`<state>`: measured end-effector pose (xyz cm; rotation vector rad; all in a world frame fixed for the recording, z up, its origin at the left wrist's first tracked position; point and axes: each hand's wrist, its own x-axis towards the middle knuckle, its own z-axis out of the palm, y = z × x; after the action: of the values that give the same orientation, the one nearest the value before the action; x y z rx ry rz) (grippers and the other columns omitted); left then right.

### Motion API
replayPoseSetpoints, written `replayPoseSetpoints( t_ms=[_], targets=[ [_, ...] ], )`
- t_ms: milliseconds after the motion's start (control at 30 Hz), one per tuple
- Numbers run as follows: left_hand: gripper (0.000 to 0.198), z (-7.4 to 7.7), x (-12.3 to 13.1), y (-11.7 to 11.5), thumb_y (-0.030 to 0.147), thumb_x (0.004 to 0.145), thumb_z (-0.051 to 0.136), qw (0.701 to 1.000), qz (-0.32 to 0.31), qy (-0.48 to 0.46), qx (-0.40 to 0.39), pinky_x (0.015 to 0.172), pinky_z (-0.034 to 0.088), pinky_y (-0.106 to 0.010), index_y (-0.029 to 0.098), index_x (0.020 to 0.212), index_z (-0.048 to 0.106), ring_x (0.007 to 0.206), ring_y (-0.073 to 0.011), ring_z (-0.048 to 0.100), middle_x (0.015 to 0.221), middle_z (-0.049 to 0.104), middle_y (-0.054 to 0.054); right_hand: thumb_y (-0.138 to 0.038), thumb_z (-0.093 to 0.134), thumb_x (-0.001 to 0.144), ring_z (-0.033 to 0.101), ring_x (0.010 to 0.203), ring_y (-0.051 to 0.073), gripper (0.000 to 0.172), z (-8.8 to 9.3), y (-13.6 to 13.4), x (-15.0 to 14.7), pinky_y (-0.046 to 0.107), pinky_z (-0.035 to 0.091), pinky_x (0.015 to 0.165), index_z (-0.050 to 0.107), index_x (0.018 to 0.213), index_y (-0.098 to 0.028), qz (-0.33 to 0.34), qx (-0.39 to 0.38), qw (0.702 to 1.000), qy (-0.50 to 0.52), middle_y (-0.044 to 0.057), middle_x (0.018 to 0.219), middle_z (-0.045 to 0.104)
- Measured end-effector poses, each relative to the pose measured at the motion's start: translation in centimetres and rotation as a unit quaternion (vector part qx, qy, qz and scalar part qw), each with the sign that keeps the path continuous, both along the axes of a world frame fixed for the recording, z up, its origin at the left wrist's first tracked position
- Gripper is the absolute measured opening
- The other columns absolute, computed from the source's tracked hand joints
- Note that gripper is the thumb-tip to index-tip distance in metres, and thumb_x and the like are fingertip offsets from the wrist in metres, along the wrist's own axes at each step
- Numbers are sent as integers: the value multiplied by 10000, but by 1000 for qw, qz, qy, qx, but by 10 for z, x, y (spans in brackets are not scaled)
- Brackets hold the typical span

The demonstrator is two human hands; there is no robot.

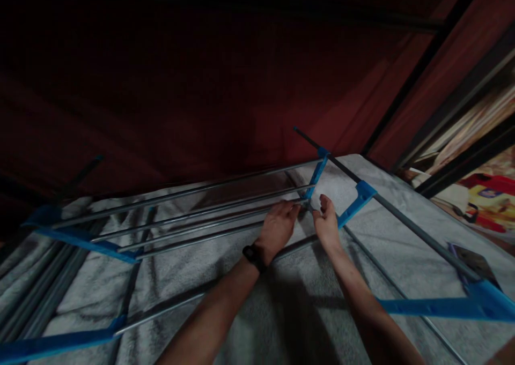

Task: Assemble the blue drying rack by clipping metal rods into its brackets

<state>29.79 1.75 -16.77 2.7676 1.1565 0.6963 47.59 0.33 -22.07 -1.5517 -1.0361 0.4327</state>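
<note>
Parallel grey metal rods [201, 213] run rightward into a slanted blue plastic bracket [317, 174]

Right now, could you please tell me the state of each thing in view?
left hand: fingertips on a rod end, grip unclear
right hand: fingertips beside that end, grip unclear
metal rods: parallel, running to the blue bracket
grey cloth: spread out, wrinkled
wristband: worn on left wrist

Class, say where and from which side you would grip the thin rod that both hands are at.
Probably its right end, just short of the blue bracket, pinched from above on the near side. The rod is thin and lies near level over the towel, and other rods crowd its far side.
</note>
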Motion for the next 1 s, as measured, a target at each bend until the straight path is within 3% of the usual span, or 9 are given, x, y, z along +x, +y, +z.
replayPoseSetpoints(
  t_ms=[167, 367, 533, 667, 767, 867, 1000],
  targets=[
    [436, 24, 19, 21, 168, 1019, 423, 998, 36, 15, 59, 1138, 415, -469, 142, 1446, 507, 1320, -291, 540, 1412, 605, -160, -296, 484, 801, 544, 1286, 281, 648, 10, 42, 10, 509, 406, 1133, 506, 1432, -151, -21, 31, 999, 20, 153, 1407, 589],
    [484, 37, 41, 62, 81, 1004, 372, 994, -15, 104, -25, 1038, 492, -383, 165, 1473, 459, 1211, -238, 639, 1352, 645, -132, -264, 484, 754, 569, 1239, 266, 542, 38, 80, 12, 473, 394, 1136, 631, 1273, -202, 0, 105, 994, 32, 110, 1324, 670],
    [446, 47, 46, 72, 98, 1002, 376, 991, -29, 103, -77, 1004, 504, -351, 234, 1399, 527, 1190, -218, 657, 1330, 664, -91, -330, 504, 745, 638, 1075, 272, 397, 44, 84, 28, 449, 450, 1042, 691, 1070, -200, 38, 73, 995, 50, 99, 1143, 737],
    [504, 47, 43, 75, 108, 993, 401, 991, -40, 90, -87, 1024, 496, -384, 267, 1464, 480, 1195, -241, 656, 1329, 668, -90, -327, 535, 684, 645, 1043, 268, 379, 44, 85, 36, 423, 451, 1011, 696, 1004, -205, 61, 62, 994, 64, 91, 1091, 743],
    [488, 44, 48, 78, 106, 999, 380, 991, -42, 86, -92, 1013, 506, -395, 243, 1449, 506, 1169, -255, 668, 1305, 673, -108, -329, 548, 668, 640, 987, 249, 348, 45, 86, 33, 389, 464, 948, 688, 963, -208, 66, 47, 993, 87, 73, 1026, 741],
    [377, 43, 61, 80, 125, 1016, 377, 990, -48, 83, -107, 1025, 506, -352, 178, 1308, 609, 1177, -239, 663, 1283, 677, -127, -382, 566, 723, 620, 928, 227, 276, 47, 87, 30, 351, 467, 873, 679, 909, -212, 73, 33, 991, 108, 45, 924, 716],
    [307, 45, 79, 80, 208, 1040, 408, 992, -1, 70, -109, 991, 524, -366, 137, 1214, 650, 1126, -253, 687, 1195, 708, -156, -500, 618, 784, 574, 817, 197, 307, 50, 87, 28, 317, 444, 765, 669, 882, -214, 78, 31, 989, 121, 5, 793, 646]
  ],
)
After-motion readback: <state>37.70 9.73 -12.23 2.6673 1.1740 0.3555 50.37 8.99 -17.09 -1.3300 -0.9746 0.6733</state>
